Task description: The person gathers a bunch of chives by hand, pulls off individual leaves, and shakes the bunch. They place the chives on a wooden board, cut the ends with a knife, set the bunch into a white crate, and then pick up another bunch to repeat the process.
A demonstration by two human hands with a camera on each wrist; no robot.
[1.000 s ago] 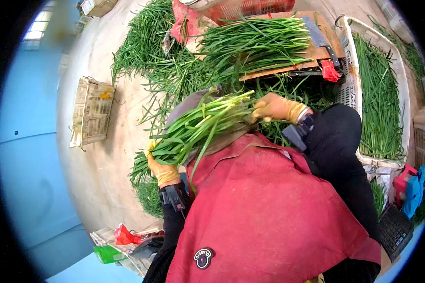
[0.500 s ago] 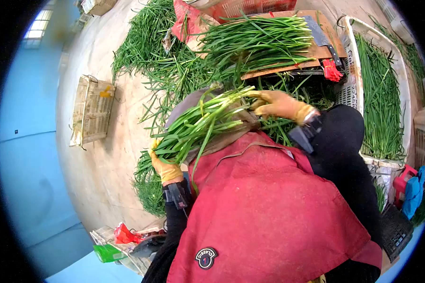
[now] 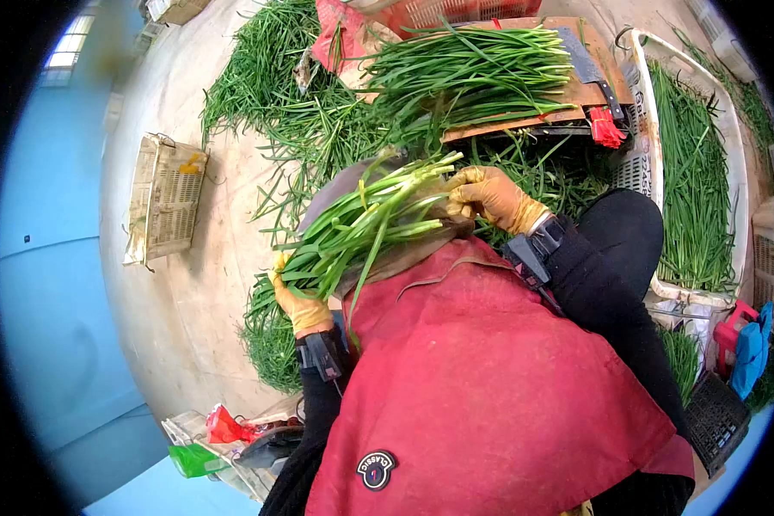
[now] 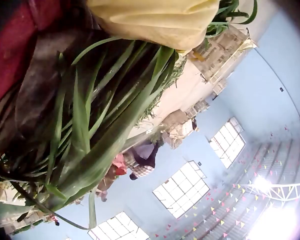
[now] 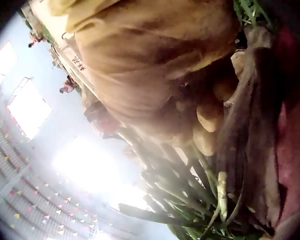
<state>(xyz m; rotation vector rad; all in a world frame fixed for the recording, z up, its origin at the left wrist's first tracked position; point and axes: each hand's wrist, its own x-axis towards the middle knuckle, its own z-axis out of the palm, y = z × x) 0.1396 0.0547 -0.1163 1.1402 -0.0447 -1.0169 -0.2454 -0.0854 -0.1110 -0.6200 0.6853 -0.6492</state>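
Observation:
A loose bunch of garlic chives, with long flat leaves and pale stalk ends, lies across my lap over the red apron. My left hand, in a yellow glove, grips its leafy end. In the left wrist view, broad leaves spread below that glove. At the pale end, my gloved right hand has its fingers curled and pinches at the stalks. The right wrist view shows stalks running out from beneath those fingers; the exact hold is partly hidden.
Beyond my lap, cut chives lie on a board beside a cleaver and red ties. A white crate of chives stands at right. Loose greens heap on the floor, with an upright crate at left.
My right hand swung slightly away from the stalk ends, then came back with its fingers curled more tightly. The left hand keeps its grip and has barely moved.

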